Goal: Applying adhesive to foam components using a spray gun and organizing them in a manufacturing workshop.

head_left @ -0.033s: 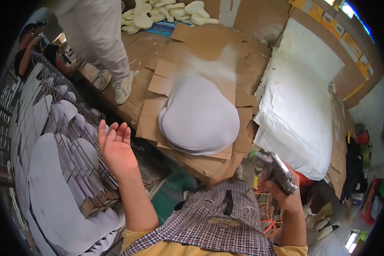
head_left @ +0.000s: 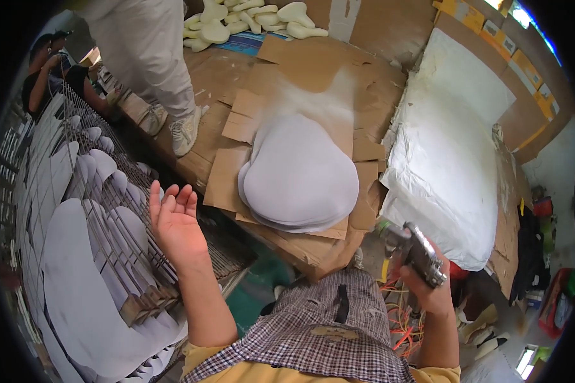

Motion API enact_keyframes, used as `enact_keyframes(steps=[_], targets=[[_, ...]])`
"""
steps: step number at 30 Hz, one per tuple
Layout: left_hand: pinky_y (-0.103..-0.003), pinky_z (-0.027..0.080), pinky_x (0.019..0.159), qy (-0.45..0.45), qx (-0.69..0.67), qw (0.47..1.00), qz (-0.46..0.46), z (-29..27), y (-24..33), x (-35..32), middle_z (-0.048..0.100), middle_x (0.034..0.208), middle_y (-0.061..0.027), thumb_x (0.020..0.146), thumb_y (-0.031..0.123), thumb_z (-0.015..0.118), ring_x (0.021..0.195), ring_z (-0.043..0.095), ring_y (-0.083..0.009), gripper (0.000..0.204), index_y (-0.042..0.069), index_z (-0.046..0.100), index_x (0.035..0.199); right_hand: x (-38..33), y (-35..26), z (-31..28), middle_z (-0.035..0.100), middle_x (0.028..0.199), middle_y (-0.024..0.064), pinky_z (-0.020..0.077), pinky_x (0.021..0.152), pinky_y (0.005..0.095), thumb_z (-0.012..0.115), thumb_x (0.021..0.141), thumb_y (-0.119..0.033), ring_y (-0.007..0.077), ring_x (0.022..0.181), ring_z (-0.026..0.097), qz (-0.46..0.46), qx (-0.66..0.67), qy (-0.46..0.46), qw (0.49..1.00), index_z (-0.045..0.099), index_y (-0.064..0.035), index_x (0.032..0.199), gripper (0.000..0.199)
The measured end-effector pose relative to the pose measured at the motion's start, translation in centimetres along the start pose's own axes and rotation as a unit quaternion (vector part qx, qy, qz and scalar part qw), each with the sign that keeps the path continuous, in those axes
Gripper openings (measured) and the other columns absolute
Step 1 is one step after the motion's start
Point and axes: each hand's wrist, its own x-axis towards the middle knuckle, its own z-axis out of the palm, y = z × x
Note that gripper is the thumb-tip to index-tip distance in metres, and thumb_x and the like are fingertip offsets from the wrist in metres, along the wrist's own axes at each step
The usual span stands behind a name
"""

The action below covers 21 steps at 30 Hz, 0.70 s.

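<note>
My left hand [head_left: 180,231] is raised with the palm turned up and the fingers loosely apart. Nothing is in it, and it hovers between the wire rack and the cardboard. My right hand [head_left: 431,288] grips a metal spray gun [head_left: 421,255] at the right, just in front of the cardboard. A stack of pale grey, rounded triangular pads [head_left: 303,175] lies on a brown cardboard sheet [head_left: 227,175] ahead of me. Neither hand touches the stack. Whitish overspray marks the cardboard behind it.
On the left a wire rack [head_left: 148,271] holds several grey pads [head_left: 76,287]. A white-covered slab [head_left: 444,172] lies to the right. Cream foam saddle shapes [head_left: 214,30] are piled at the back. Another person's leg [head_left: 150,57] stands at the far left. Orange hoses [head_left: 402,325] hang below.
My right hand and the spray gun have shifted very slightly. The left hand has barely moved, and the stack of pads stays in place.
</note>
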Motion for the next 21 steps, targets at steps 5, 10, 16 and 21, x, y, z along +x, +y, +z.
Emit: enact_keyframes(steps=[5,10,16,21], targets=[[-0.033,0.048,0.080,0.006,0.003,0.999,-0.040,-1.2,-2.6,0.2,0.058,0.097,-0.0090,0.085,0.002,0.050,0.086,0.059,-0.0210,0.044,0.002,0.040,0.128,0.3,-0.9,-1.2,0.058,0.082,0.0032,0.0460,0.065,0.0225,0.063,0.081,-0.004,0.0098,0.071,0.056,-0.005,-0.017,0.084,0.996,0.043,0.0040,0.126,0.050],[-0.030,0.049,0.075,0.026,0.023,0.993,-0.112,-2.2,-5.7,0.4,0.058,0.094,-0.0073,0.084,0.001,0.051,0.081,0.059,-0.0194,0.041,0.003,0.044,0.125,-2.4,-0.1,-3.4,0.058,0.084,0.0029,0.0462,0.065,0.0233,0.062,0.080,-0.002,0.0099,0.071,0.056,0.010,-0.057,0.109,0.992,0.044,0.0042,0.125,0.049],[-0.025,0.050,0.065,0.054,0.055,0.985,-0.155,-3.4,-10.8,1.1,0.055,0.090,-0.0055,0.083,-0.001,0.053,0.076,0.059,-0.0162,0.035,0.003,0.051,0.117,-5.4,-1.1,-3.4,0.059,0.083,0.0036,0.0460,0.062,0.0248,0.062,0.076,-0.001,0.0107,0.071,0.055,0.091,-0.049,0.083,0.991,0.044,0.0044,0.126,0.054],[-0.023,0.047,0.064,0.018,0.269,0.952,-0.143,-9.0,-18.3,3.4,0.056,0.084,-0.0023,0.078,0.000,0.058,0.074,0.057,-0.0112,0.031,0.000,0.057,0.109,-3.5,-1.7,-3.0,0.059,0.084,0.0057,0.0471,0.069,0.0252,0.062,0.074,0.000,0.0104,0.075,0.056,0.037,-0.072,-0.007,0.997,0.043,0.0037,0.126,0.056]])
